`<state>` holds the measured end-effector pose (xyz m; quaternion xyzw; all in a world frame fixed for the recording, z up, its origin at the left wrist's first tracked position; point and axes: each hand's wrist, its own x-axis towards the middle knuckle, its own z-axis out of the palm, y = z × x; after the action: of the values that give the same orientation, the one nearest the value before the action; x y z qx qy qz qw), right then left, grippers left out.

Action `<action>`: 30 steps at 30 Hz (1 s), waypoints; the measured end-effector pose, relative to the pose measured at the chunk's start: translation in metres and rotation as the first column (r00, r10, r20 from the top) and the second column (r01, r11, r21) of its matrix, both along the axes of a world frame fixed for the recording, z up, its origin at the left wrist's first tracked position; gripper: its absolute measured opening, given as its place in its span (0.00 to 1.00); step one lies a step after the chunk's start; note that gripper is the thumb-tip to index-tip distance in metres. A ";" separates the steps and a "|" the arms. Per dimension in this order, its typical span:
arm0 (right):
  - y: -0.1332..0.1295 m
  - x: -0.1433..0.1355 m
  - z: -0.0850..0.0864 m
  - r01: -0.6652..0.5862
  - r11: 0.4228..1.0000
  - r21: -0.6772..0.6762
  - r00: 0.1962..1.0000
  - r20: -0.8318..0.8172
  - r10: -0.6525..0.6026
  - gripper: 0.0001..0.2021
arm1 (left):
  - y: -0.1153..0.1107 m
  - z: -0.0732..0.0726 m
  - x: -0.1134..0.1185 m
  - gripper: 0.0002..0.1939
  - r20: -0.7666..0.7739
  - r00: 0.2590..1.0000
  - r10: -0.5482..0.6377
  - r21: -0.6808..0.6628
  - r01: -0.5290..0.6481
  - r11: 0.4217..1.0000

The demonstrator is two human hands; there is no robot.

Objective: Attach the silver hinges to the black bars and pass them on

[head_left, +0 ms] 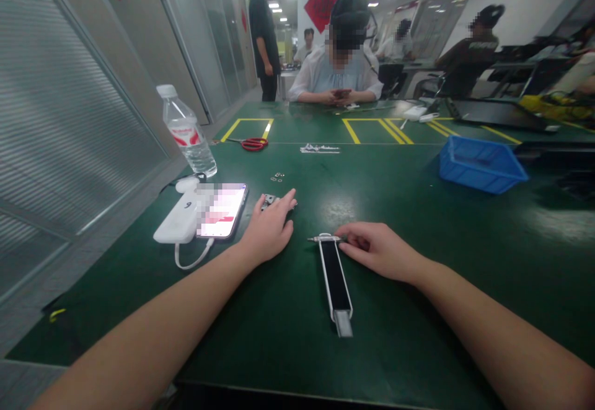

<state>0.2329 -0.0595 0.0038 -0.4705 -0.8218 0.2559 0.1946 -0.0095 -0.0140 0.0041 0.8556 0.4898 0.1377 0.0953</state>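
Observation:
My left hand (271,229) lies palm down with its fingers stretched out over a small metal part (269,200), which it partly covers. Farther up the table, several tiny metal pieces (277,178) lie loose. The thumb and fingers of my right hand (374,248) close on one end of a slim silver pen-like tool (320,238), its pointed tip facing left. Crosswise under that tool is the far end of a long black strip-shaped device (335,277) with a white frame. A flat grey tab (343,324) sticks out at its near end.
At left stand a water bottle (188,134), a white power bank (179,218) and a cabled phone (227,212). Red-handled scissors (254,144) and white strips (320,149) lie farther back. A blue bin (483,165) is at right; a person (337,78) sits opposite.

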 end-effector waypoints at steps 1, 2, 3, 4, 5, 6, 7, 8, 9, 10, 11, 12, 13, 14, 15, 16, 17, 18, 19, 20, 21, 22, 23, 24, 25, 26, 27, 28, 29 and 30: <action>0.000 0.000 0.000 0.000 1.000 -0.003 1.000 0.001 0.000 0.09 | 0.000 0.000 0.000 0.33 0.004 1.000 -0.001 0.000 0.001 1.000; 0.000 0.000 0.001 0.000 1.000 -0.005 1.000 0.004 0.000 0.10 | 0.000 0.000 0.000 0.33 0.009 1.000 0.000 0.001 0.000 1.000; 0.000 0.000 0.001 0.000 1.000 -0.006 1.000 0.008 0.001 0.10 | -0.001 0.000 0.000 0.33 0.017 1.000 0.001 0.002 -0.001 1.000; 0.000 0.000 0.001 -0.002 1.000 -0.006 1.000 0.012 0.002 0.10 | -0.001 0.000 0.000 0.32 0.026 1.000 -0.001 0.003 0.001 1.000; 0.000 0.000 0.001 -0.001 1.000 -0.004 1.000 0.018 0.001 0.10 | -0.001 0.000 0.000 0.32 0.036 0.999 -0.003 0.007 0.003 1.000; 0.000 0.000 0.001 -0.002 1.000 -0.002 1.000 0.024 0.002 0.10 | -0.001 0.000 0.000 0.31 0.045 0.999 -0.005 0.014 0.004 1.000; 0.000 0.000 0.001 -0.002 1.000 -0.002 1.000 0.027 0.002 0.10 | 0.000 0.001 -0.001 0.31 0.049 0.999 -0.002 0.028 0.000 1.000; 0.000 0.000 0.001 -0.001 1.000 -0.003 1.000 0.027 0.001 0.10 | 0.001 0.002 -0.002 0.31 0.048 0.999 0.009 0.049 -0.012 0.999; 0.000 0.000 0.001 0.000 1.000 -0.006 1.000 0.025 0.000 0.10 | 0.002 0.002 -0.003 0.31 0.042 0.999 0.027 0.077 -0.031 0.997; 0.000 0.000 0.001 0.000 1.000 -0.008 1.000 0.023 0.000 0.10 | 0.004 0.003 -0.006 0.31 0.032 0.998 0.054 0.112 -0.057 0.992; 0.000 0.000 0.001 0.000 1.000 -0.009 1.000 0.020 0.000 0.10 | 0.006 0.005 -0.008 0.31 0.021 0.996 0.086 0.146 -0.088 0.985; 0.000 0.000 0.001 -0.002 1.000 -0.010 1.000 0.018 0.002 0.10 | 0.008 0.006 -0.011 0.31 0.009 0.993 0.116 0.174 -0.116 0.978; -0.001 0.000 0.001 -0.003 1.000 -0.009 1.000 0.017 0.003 0.10 | 0.011 0.007 -0.015 0.31 -0.005 0.989 0.145 0.198 -0.141 0.970; -0.001 0.000 0.001 -0.005 1.000 -0.007 1.000 0.017 0.005 0.10 | 0.013 0.008 -0.018 0.30 -0.028 0.985 0.170 0.205 -0.161 0.965; -0.001 0.000 0.001 -0.006 1.000 -0.004 1.000 0.020 0.006 0.10 | 0.015 0.009 -0.021 0.29 -0.050 0.979 0.196 0.203 -0.182 0.962; -0.001 0.000 0.000 -0.007 1.000 0.000 1.000 0.024 0.007 0.10 | 0.016 0.011 -0.023 0.28 -0.072 0.973 0.220 0.193 -0.203 0.960; 0.000 0.000 0.000 -0.008 1.000 0.003 1.000 0.029 0.008 0.10 | 0.017 0.012 -0.025 0.28 -0.085 0.969 0.232 0.184 -0.214 0.959; 0.000 0.000 0.000 -0.009 1.000 0.006 0.999 0.033 0.008 0.10 | 0.017 0.013 -0.026 0.28 -0.091 0.965 0.245 0.172 -0.227 0.958; 0.000 0.000 0.000 -0.009 1.000 0.007 0.999 0.035 0.009 0.10 | 0.017 0.015 -0.027 0.28 -0.095 0.962 0.256 0.158 -0.239 0.958; 0.000 0.000 0.000 -0.009 1.000 0.007 0.999 0.036 0.008 0.10 | 0.017 0.016 -0.027 0.29 -0.097 0.960 0.264 0.144 -0.249 0.958; 0.000 0.000 0.000 -0.008 1.000 0.005 0.999 0.036 0.007 0.10 | 0.016 0.017 -0.028 0.29 -0.097 0.957 0.274 0.131 -0.261 0.956; 0.000 0.000 0.000 -0.006 1.000 0.002 0.999 0.035 0.006 0.10 | 0.016 0.018 -0.029 0.29 -0.097 0.955 0.282 0.118 -0.270 0.956; 0.000 0.000 0.001 -0.006 1.000 -0.002 0.999 0.036 0.006 0.10 | 0.016 0.018 -0.030 0.29 -0.094 0.954 0.285 0.109 -0.275 0.955; 0.000 0.000 0.001 -0.005 1.000 -0.004 0.999 0.038 0.006 0.10 | 0.017 0.018 -0.031 0.29 -0.089 0.954 0.287 0.103 -0.277 0.955; 0.000 0.000 0.001 -0.006 1.000 -0.006 0.999 0.041 0.007 0.10 | 0.017 0.018 -0.032 0.29 -0.084 0.955 0.285 0.097 -0.277 0.956; 0.000 0.000 0.001 -0.007 1.000 -0.007 0.999 0.043 0.008 0.10 | 0.018 0.018 -0.033 0.28 -0.080 0.956 0.282 0.091 -0.275 0.957; -0.001 0.000 0.002 -0.008 1.000 -0.009 0.999 0.046 0.008 0.10 | 0.018 0.017 -0.034 0.28 -0.076 0.958 0.278 0.086 -0.271 0.959; -0.001 0.000 0.001 -0.007 1.000 -0.009 0.999 0.047 0.008 0.10 | 0.018 0.017 -0.035 0.28 -0.074 0.960 0.271 0.079 -0.266 0.961; -0.001 0.000 0.001 -0.007 1.000 -0.009 0.999 0.049 0.007 0.10 | 0.019 0.016 -0.036 0.28 -0.070 0.961 0.266 0.076 -0.261 0.962; -0.001 0.001 0.001 -0.006 1.000 -0.008 0.999 0.050 0.007 0.10 | 0.018 0.016 -0.036 0.28 -0.067 0.964 0.257 0.078 -0.252 0.965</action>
<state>0.2335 -0.0604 0.0051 -0.4750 -0.8269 0.2479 0.1711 -0.0453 0.0043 0.0204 0.7929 0.5940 0.1330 0.0283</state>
